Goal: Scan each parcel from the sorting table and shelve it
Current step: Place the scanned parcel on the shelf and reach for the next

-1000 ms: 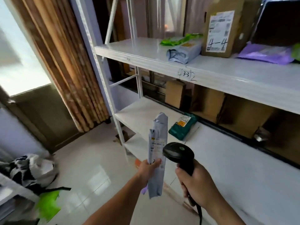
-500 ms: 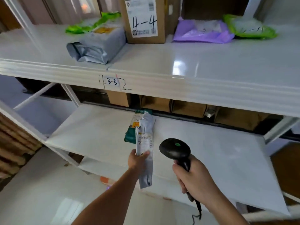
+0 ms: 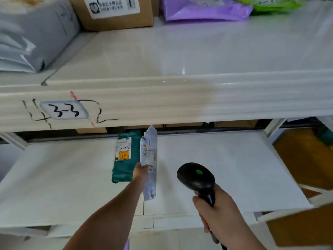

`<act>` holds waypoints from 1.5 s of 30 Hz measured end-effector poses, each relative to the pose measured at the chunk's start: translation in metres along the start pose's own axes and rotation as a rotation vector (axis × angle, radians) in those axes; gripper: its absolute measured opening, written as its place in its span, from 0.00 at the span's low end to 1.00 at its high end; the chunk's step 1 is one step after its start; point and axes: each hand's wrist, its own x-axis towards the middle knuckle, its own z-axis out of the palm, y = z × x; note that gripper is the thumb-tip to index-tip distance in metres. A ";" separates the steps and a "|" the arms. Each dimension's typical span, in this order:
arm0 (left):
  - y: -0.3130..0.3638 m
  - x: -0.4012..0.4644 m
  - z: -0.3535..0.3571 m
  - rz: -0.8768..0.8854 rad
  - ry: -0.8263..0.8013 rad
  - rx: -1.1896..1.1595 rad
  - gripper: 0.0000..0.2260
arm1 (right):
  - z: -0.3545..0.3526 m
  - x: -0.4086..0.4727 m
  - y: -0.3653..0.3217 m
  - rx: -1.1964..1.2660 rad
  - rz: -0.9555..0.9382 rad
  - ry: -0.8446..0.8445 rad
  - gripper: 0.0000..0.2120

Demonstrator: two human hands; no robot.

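**A:** Left to right, lower shelf [image 3: 54,177] first. Green mailer [image 3: 124,159] lying flat mid-shelf, long axis near-to-far. Yellow-orange sticker on it, handwritten mark across, not legible.

**B:** And the parcel?

**A:** Grey-white parcel [image 3: 150,159] just right of green mailer, edges about touching. Long axis also near-to-far, running from the grip both ways: far end up toward the shelf back, near end trailing toward the shelf's front edge. Resting flat or just above the shelf: cannot tell.

**B:** Grip state?

**A:** Left hand [image 3: 141,173] pinching the parcel's left edge around mid-length, thumb on top. Clearly the nearer hand for the put-down. Right hand [image 3: 221,212] wrapped tight round the scanner [image 3: 197,179] handle, well right of the parcel, green light on the head, cable dropping below the wrist.

**B:** Readable text?

**A:** Parcel label: printed lines too small, handwritten "-2" beside the thumb. Upper shelf rail [image 3: 162,105]: tag reading "3-3", pen scrawl around it, looks like a "4" left and a "2" right. Above, left to right: grey bag [image 3: 27,37], cardboard box [image 3: 115,18] with blurred print, purple mailer [image 3: 203,9], green bag [image 3: 270,4].

**B:** Next?

**A:** Probably release alongside green mailer, axis kept parallel.
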 end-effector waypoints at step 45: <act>0.225 -0.301 0.087 1.007 -0.516 1.013 0.39 | -0.127 -0.243 -0.050 0.177 -0.059 0.611 0.02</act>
